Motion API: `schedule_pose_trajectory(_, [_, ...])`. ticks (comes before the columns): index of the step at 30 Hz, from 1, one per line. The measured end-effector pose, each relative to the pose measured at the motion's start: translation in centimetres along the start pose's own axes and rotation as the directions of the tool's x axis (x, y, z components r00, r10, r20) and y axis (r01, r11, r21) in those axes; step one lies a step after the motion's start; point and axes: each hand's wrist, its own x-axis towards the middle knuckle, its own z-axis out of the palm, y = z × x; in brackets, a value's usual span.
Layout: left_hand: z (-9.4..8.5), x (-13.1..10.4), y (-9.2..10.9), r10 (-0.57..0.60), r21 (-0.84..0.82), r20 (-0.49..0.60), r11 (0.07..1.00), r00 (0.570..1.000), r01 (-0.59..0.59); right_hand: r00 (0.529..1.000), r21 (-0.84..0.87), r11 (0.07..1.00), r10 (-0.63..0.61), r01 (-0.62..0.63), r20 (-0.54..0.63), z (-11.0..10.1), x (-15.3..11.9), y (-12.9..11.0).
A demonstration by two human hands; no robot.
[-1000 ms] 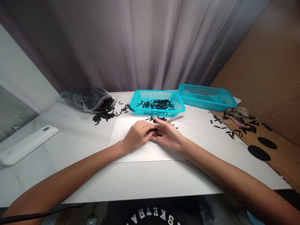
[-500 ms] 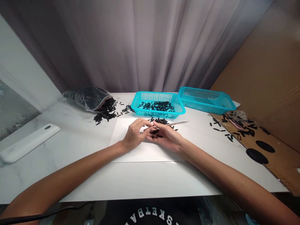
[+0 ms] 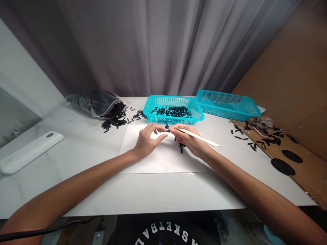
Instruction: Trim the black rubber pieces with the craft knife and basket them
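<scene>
My left hand (image 3: 149, 140) is over a white sheet (image 3: 150, 161), thumb and forefinger curved towards each other around a small black oblong piece (image 3: 166, 130). The thumb tip looks slightly apart from that piece. Opposite it, my right hand (image 3: 187, 137) grips a slim white pen-like stick (image 3: 198, 136), whose back end slants down to the right. The stick's front end is hidden by my right fingertips, which meet the black piece. More black oblong pieces (image 3: 181, 147) show just below my right fingers; whether they lie on the sheet or in the hand I cannot tell.
Behind the sheet, a turquoise basket (image 3: 149, 117) holds many black pieces; a second turquoise basket (image 3: 224, 114) stands to its right. A zip bag (image 3: 97, 103) spills black pieces at left. A white long object (image 3: 30, 153) lies far left. Black discs (image 3: 282, 166) lie on cardboard at right.
My right hand has turned from palm up, with black pieces in it, to fingers curled around the white stick. The stick now points down towards me. My left hand has moved slightly up.
</scene>
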Motion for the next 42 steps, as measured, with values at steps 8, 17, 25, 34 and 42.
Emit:
schedule_pose_trajectory(8, [-0.1, 0.1, -0.1, -0.028, 0.042, 0.01, 0.999, 1.0, 0.027, 0.999, -0.082, 0.996, -0.039, 0.038, -0.014, -0.7, 0.2, 0.4])
schedule_pose_trajectory(17, [-0.1, 0.0, 0.0, -0.051, 0.039, -0.003, 0.998, 0.999, 0.051, 1.0, -0.045, 0.999, -0.015, 0.017, 0.026, -0.6, 0.1, -0.3])
schedule_pose_trajectory(25, [-0.2, 0.1, 0.2, -0.055, 0.018, 0.0, 0.998, 0.998, 0.055, 0.999, -0.081, 0.996, -0.039, 0.041, 0.03, -1.1, 0.3, 0.0])
schedule_pose_trajectory(34, [-0.2, 0.2, 0.4, -0.075, 0.003, 0.008, 0.997, 0.997, 0.075, 0.997, -0.18, 0.981, -0.069, 0.073, 0.025, -0.9, -0.1, -0.8])
schedule_pose_trajectory(42, [-0.3, 0.2, 0.5, -0.106, -0.016, 0.012, 0.994, 0.994, 0.107, 0.997, -0.218, 0.972, -0.077, 0.081, 0.03, -1.1, -0.1, -0.5])
